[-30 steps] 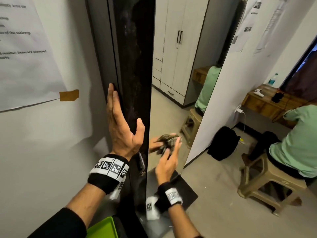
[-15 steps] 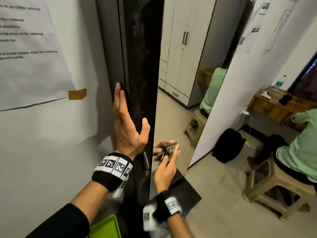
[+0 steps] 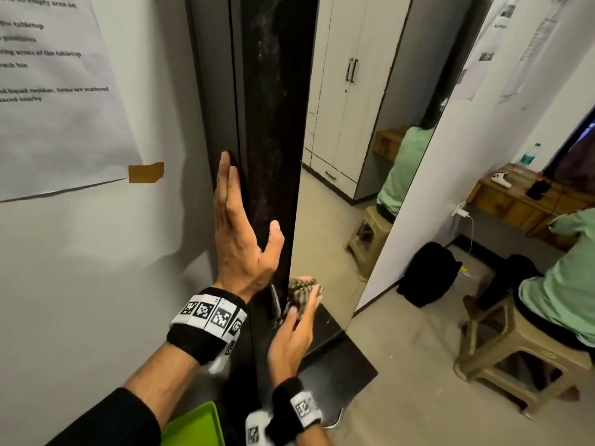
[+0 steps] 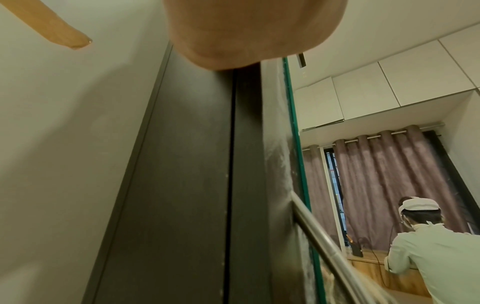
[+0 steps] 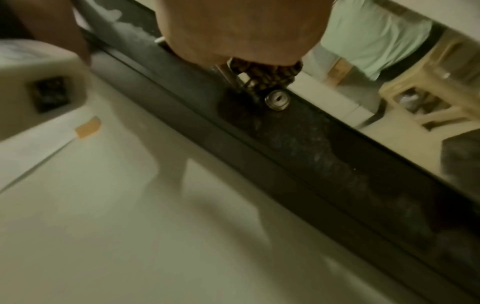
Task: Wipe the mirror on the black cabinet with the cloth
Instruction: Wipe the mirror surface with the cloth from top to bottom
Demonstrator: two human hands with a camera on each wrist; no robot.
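The black cabinet (image 3: pixel 219 91) carries a tall mirror (image 3: pixel 338 156) on its door. My left hand (image 3: pixel 244 220) lies flat on the cabinet's side, fingers straight up and thumb spread onto the door's dark front strip. My right hand (image 3: pixel 299 320) holds a bunched brown checked cloth (image 3: pixel 299 292) against the mirror's lower left edge, beside the steel handle (image 3: pixel 274 299). In the right wrist view the cloth (image 5: pixel 270 76) shows under my palm, just above the round lock (image 5: pixel 277 100). In the left wrist view the mirror's green edge (image 4: pixel 296 144) runs beside the handle (image 4: pixel 324 246).
A paper sheet (image 3: pixel 54 91) is taped to the wall on the left. A green tray (image 3: pixel 196 426) sits low by my left arm. On the right a person (image 3: pixel 560 284) sits on a plastic stool (image 3: pixel 515 358) at a wooden desk (image 3: pixel 515 201). A black bag (image 3: pixel 428 272) lies on the floor.
My right hand has slid the cloth down and left on the mirror, toward the handle. My left hand has stayed flat on the cabinet.
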